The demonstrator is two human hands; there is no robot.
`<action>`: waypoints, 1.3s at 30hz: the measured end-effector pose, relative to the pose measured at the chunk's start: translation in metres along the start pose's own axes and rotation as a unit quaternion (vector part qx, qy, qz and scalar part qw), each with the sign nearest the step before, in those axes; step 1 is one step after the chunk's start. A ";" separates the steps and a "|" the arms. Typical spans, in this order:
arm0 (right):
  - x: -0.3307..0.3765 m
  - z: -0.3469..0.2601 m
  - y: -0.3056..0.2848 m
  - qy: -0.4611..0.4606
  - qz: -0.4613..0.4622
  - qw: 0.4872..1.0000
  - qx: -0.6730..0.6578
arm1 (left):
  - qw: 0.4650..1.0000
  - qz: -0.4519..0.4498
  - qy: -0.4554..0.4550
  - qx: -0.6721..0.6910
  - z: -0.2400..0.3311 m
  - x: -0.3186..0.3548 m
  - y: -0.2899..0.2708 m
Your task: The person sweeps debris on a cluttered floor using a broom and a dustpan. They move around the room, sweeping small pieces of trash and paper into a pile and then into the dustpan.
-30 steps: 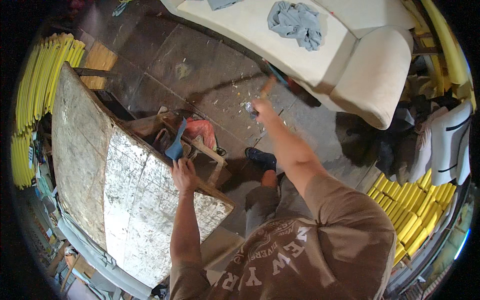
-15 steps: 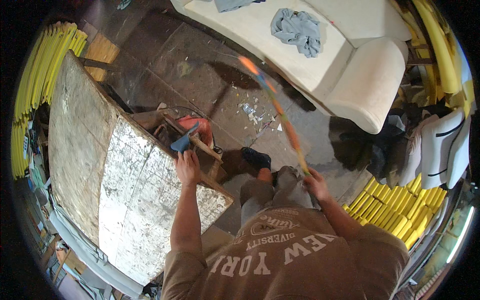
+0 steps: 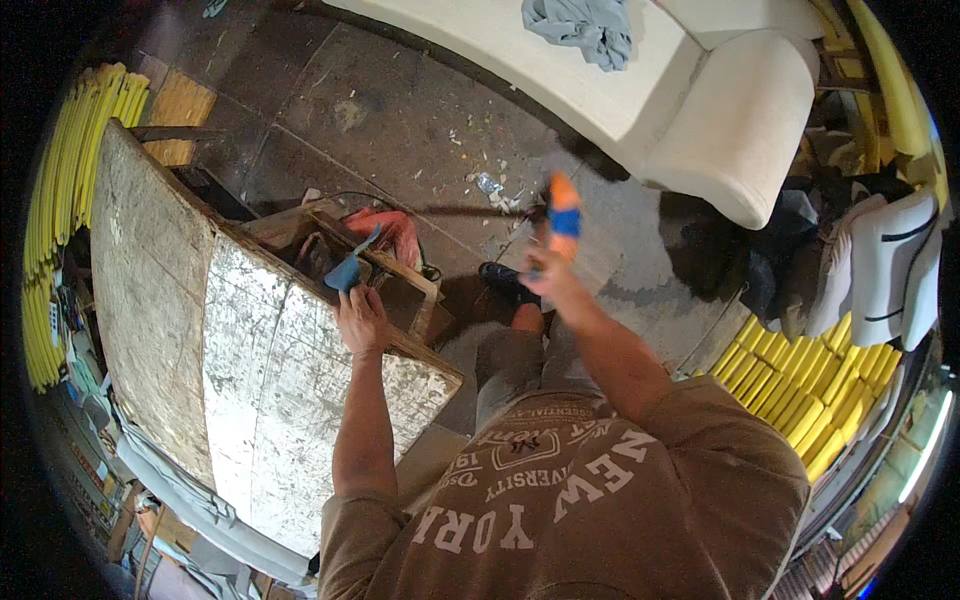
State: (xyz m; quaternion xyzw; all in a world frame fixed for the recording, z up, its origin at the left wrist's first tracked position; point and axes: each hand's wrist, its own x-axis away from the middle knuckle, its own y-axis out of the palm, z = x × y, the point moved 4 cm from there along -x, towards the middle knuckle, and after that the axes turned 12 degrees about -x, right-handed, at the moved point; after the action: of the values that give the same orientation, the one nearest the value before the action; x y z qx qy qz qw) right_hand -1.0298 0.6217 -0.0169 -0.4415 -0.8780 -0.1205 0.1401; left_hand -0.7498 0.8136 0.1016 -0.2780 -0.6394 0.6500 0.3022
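Closest to the camera, the person's brown printed shirt (image 3: 560,510) fills the lower middle of the view, and both bare forearms reach up from it. Just left of the body stands a worn, paint-flaked bench (image 3: 250,380), its white top tilted across the left half of the picture. The left hand (image 3: 362,320) rests at the far edge of that bench with its fingers curled around a small blue piece (image 3: 345,272), which sticks up past the knuckles over a wooden frame (image 3: 395,270). What the blue piece is cannot be made out.

Further right, the right hand (image 3: 548,268) is raised and closed around the orange and blue handle (image 3: 564,212) of a long tool; its dark, thin shaft (image 3: 470,211) runs leftward, level above the floor, toward a reddish bundle (image 3: 385,232) lying behind the wooden frame. A dark shoe (image 3: 510,282) shows just below the raised hand.

Beyond these, the stained concrete floor (image 3: 400,110) is strewn with small white scraps. At the far side stands a cream sofa (image 3: 720,120) with a grey cloth (image 3: 585,25) dropped on its seat. Yellow foam strips (image 3: 70,180) are stacked along the left edge, and more yellow pieces (image 3: 800,385) lie at the right.
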 end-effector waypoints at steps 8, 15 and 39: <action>-0.002 -0.065 0.031 0.347 0.057 0.808 -0.473 | 1.000 -0.004 -0.007 -0.007 -0.002 -0.002 0.011; 0.141 -0.157 -0.072 0.391 0.235 0.835 -0.308 | 1.000 -0.014 -0.009 0.002 0.009 -0.009 -0.004; 0.109 -0.124 -0.119 0.325 0.071 0.927 -0.172 | 1.000 -0.023 -0.003 0.005 0.013 -0.005 -0.002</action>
State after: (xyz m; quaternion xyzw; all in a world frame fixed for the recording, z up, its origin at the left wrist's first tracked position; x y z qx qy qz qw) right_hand -1.1707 0.5922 0.1266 -0.4567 -0.7165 -0.3966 0.3476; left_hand -0.7564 0.8015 0.1043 -0.2597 -0.6437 0.6468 0.3160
